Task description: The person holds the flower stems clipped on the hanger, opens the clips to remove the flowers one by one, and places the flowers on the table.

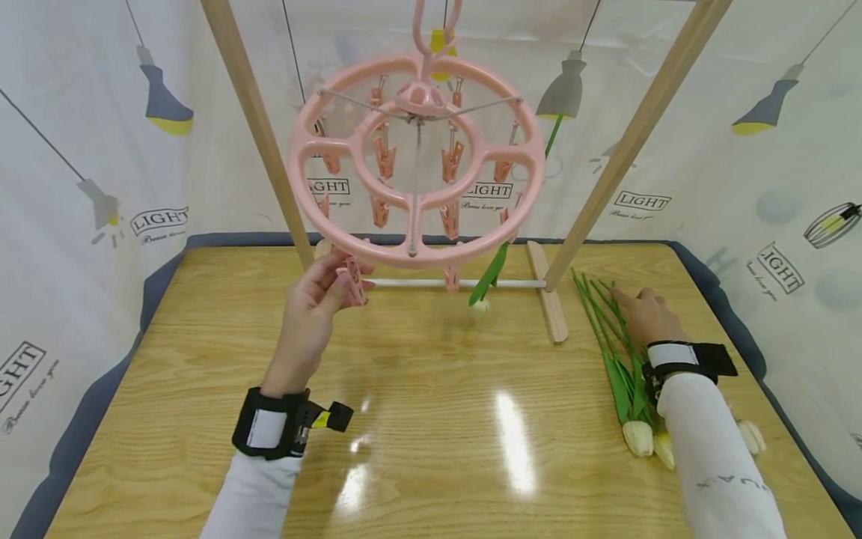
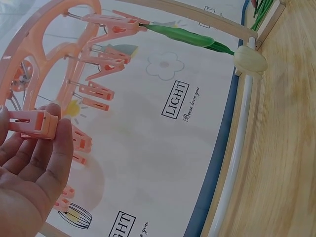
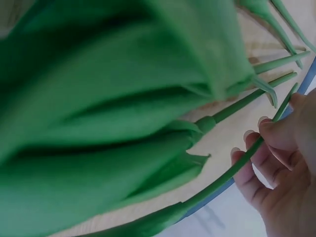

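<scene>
My left hand [image 1: 303, 329] pinches a pink clothespin [image 1: 353, 281] at the front left rim of a round pink hanging dryer [image 1: 431, 259]. In the left wrist view this clothespin [image 2: 37, 123] sits between thumb and fingers, with nothing seen in its mouth. Another clip grips an artificial white tulip [image 2: 250, 60], which hangs bloom down at the dryer's right side. Far to the right, my right hand [image 1: 648, 318] is at the stem ends of several tulips [image 1: 637, 438] lying on the table. The right wrist view shows thumb and fingers pinching one green stem [image 3: 219, 180].
A wooden frame [image 1: 606, 165] carries the dryer, with a white crossbar [image 1: 404, 283] low behind it and a wooden foot [image 1: 548, 296] on the right. More pink clips [image 1: 450, 221] dangle from the rings. A lamp-patterned cloth [image 1: 81, 299] surrounds the wooden table [image 1: 417, 419].
</scene>
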Motion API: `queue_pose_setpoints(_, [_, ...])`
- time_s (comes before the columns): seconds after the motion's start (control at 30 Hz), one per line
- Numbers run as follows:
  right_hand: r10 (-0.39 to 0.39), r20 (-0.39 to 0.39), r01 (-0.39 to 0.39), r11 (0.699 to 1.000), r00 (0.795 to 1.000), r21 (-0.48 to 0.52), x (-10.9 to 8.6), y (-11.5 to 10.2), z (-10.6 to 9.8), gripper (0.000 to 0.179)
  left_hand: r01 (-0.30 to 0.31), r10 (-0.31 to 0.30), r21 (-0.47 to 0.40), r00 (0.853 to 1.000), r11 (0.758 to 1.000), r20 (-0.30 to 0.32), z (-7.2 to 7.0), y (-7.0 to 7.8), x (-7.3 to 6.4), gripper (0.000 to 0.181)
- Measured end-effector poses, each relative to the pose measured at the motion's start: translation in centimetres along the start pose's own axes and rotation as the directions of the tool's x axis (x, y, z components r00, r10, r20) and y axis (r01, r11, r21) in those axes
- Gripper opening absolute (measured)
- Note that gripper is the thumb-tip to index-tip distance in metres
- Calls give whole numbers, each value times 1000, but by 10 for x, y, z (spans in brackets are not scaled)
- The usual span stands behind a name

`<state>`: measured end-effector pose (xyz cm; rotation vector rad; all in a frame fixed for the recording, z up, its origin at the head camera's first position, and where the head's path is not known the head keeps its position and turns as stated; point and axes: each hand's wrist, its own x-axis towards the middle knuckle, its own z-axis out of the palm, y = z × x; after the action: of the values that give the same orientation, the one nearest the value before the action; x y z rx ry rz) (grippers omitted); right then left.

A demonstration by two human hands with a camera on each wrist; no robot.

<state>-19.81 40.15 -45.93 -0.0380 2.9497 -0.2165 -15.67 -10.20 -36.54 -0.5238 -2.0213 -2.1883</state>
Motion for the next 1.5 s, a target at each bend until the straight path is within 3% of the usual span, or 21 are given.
queue_pose_setpoints(0.27, [0,-98,1,1000,995,18,1,0,11,56,-8,8,-25,1000,1000,4,1,-2,0,37])
queue_pose_setpoints(0.37, [6,-110,-8,1000,994,-24,0,-1,12,54,-11,11,-23,1000,1000,6,1,-3,1,37])
queue_pose_setpoints(0.57, [87,6,-87,996,996,-34,-6,-11,4,55,-15,16,-30,1000,999,9,1,-4,1,37])
queue_pose_setpoints(0.77, [164,152,-168,986,975,17,-7,-19,-4,60,-16,16,-35,1000,999,9,1,-2,0,36])
queue_pose_setpoints(0.9, [167,203,-180,983,965,46,-6,-19,-6,61,-12,13,-19,1000,1000,12,1,-1,0,36])
queue_pose_setpoints(1.27, [101,288,-143,981,952,130,-8,-2,-16,66,-4,5,-4,1000,1000,25,0,1,0,39])
queue_pose_setpoints(1.37, [72,275,-101,990,959,95,-8,-1,-23,62,-2,3,-9,1000,1000,31,0,2,1,39])
queue_pose_setpoints(1.5, [39,202,-52,997,979,63,-7,-2,-35,58,-2,2,-12,1000,1000,31,0,6,1,38])
